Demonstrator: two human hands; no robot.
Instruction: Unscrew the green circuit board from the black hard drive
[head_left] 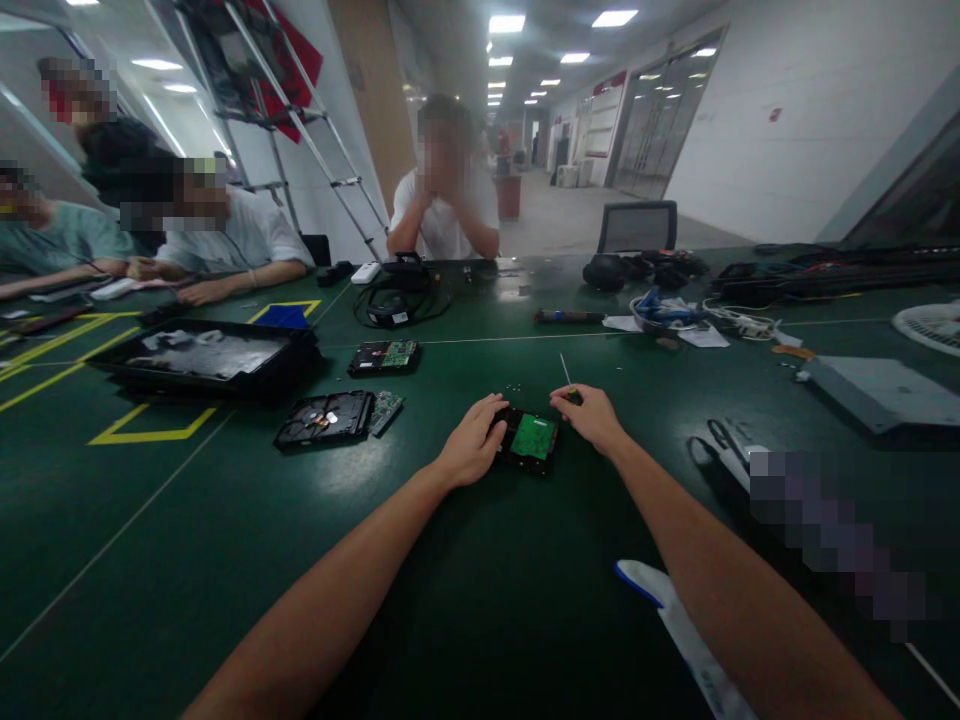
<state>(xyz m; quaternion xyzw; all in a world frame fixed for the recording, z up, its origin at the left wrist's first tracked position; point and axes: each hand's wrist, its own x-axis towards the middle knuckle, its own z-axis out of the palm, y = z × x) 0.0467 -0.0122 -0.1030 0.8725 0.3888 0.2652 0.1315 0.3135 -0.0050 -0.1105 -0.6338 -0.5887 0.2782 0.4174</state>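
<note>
On the bench [480, 560], a black tray [217, 380] lies left of the hard drive [534, 437]. My left grip [474, 440] holds the drive's left end; my right grip [592, 412], right of it, pinches a screwdriver [574, 397]. Tiny pieces [514, 387] lie beyond it.
</note>
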